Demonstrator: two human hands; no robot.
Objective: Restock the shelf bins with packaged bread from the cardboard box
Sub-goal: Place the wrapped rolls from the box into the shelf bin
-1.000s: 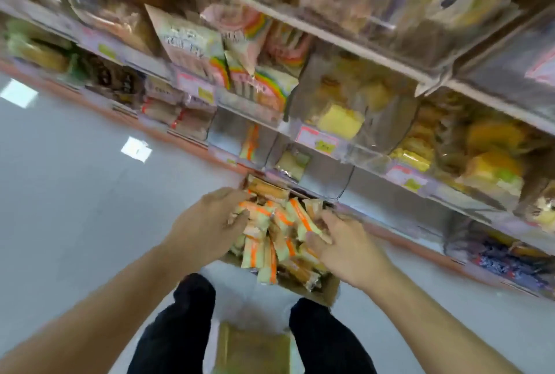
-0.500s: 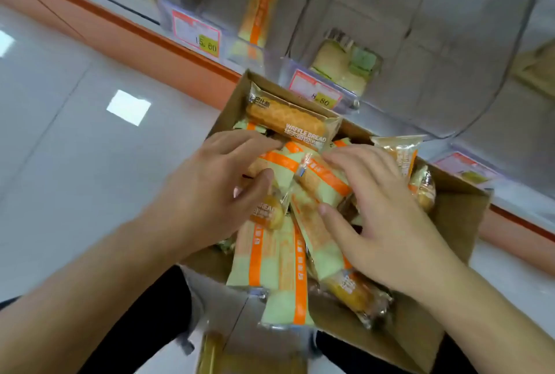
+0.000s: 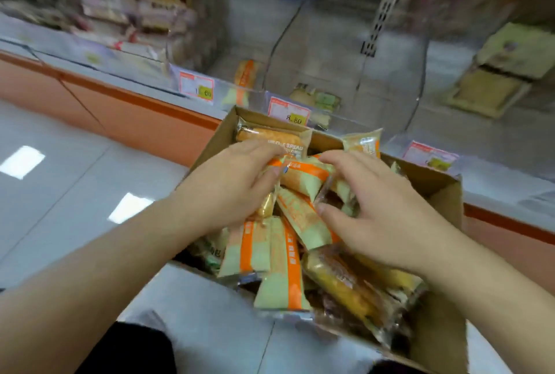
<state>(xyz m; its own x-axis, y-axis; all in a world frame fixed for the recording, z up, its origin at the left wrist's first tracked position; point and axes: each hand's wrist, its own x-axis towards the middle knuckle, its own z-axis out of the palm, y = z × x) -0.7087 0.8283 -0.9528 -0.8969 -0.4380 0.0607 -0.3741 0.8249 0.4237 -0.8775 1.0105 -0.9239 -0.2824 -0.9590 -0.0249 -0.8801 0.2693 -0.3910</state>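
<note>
Shop floor tiles and a low shelf of clear bins [image 3: 303, 52] fill the head view. Below them an open box [image 3: 432, 187] brims with bread packs [image 3: 270, 253]. Left hand [image 3: 228, 184] and right hand [image 3: 381, 217] curl their fingers around packs. Light, soft, slippery wrappers; best gripped mid-body, gently.

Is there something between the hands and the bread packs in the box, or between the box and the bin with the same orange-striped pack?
Nothing visible. The left hand and right hand already lie on the bread packs in the open cardboard box. The shelf bin just beyond looks open-topped.
</note>
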